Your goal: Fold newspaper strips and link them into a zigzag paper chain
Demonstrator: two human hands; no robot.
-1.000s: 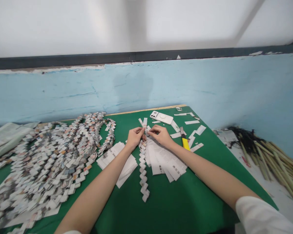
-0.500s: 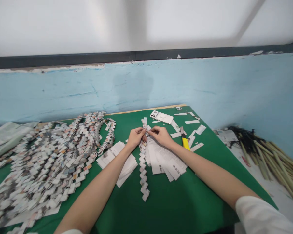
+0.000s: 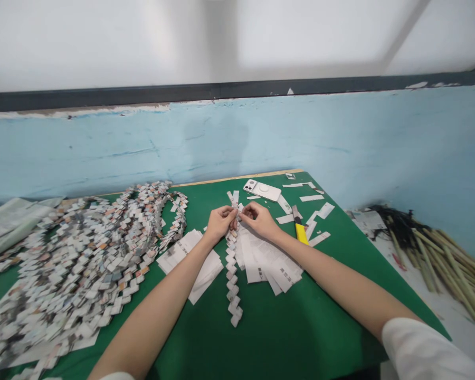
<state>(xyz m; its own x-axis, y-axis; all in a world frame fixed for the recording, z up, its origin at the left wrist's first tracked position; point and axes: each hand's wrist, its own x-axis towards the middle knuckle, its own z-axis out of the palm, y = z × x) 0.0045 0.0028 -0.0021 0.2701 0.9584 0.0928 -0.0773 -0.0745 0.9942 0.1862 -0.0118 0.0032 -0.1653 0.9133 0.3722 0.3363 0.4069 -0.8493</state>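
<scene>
A zigzag chain of folded paper [image 3: 232, 282] runs up the middle of the green table, its far end between my two hands. My left hand [image 3: 220, 222] is closed in a pinch on that end, where loose strip ends stick up beyond the fingers. Close beside it, my right hand [image 3: 259, 219] has thumb and index finger pinched at the same end of the chain; the exact spot is too small to make out. Cut newspaper sheets [image 3: 267, 258] lie fanned under my right hand, and another stack of paper pieces [image 3: 193, 264] lies beneath my left forearm.
A large heap of finished paper chains [image 3: 91, 253] covers the left side of the table. Beyond my right hand lie a white phone [image 3: 263, 190], a yellow utility knife [image 3: 300, 229] and scattered paper strips [image 3: 325, 210]. Bamboo sticks [image 3: 447, 264] lie on the floor at right.
Both hands stay nearly in place at the chain's far end. The strip ends above my left fingers have spread apart a little, and the right fingers have shifted slightly.
</scene>
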